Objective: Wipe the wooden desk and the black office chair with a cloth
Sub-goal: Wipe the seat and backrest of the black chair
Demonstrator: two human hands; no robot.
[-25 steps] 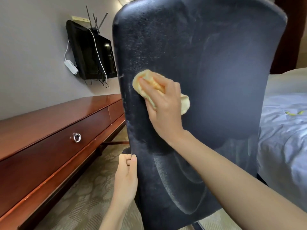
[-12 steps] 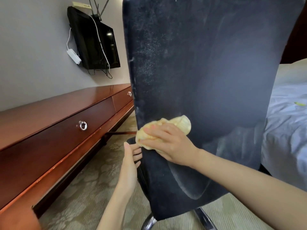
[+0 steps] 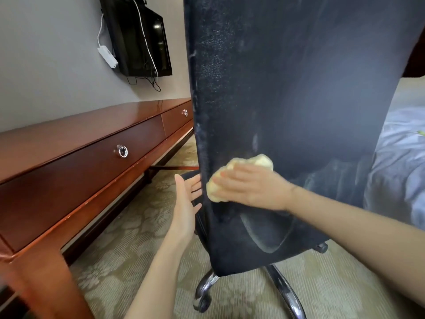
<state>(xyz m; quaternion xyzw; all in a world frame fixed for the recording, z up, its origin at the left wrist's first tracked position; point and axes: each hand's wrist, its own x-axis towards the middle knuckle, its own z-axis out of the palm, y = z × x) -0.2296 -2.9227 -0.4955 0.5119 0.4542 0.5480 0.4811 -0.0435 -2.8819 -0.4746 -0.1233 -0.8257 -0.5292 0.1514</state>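
Observation:
The back of the black office chair (image 3: pixel 299 93) fills the middle of the head view, dusty along its left edge. My right hand (image 3: pixel 250 186) presses a crumpled yellow cloth (image 3: pixel 243 170) flat against the lower left part of the chair back. My left hand (image 3: pixel 187 201) is at the chair's left edge, fingers spread and reaching behind it; the fingertips are hidden by the chair. The wooden desk (image 3: pixel 76 143) runs along the wall on the left, with two drawers and round metal knobs.
A black television (image 3: pixel 140 35) with white cables hangs on the grey wall above the desk. A bed with pale sheets (image 3: pixel 395 162) is on the right. The chair's chrome base legs (image 3: pixel 285 293) stand on patterned carpet (image 3: pixel 128 245).
My right hand has slid the cloth from the upper chair back down to its lower left. My left hand has loosened from gripping the chair's edge to open fingers. The view has dropped lower.

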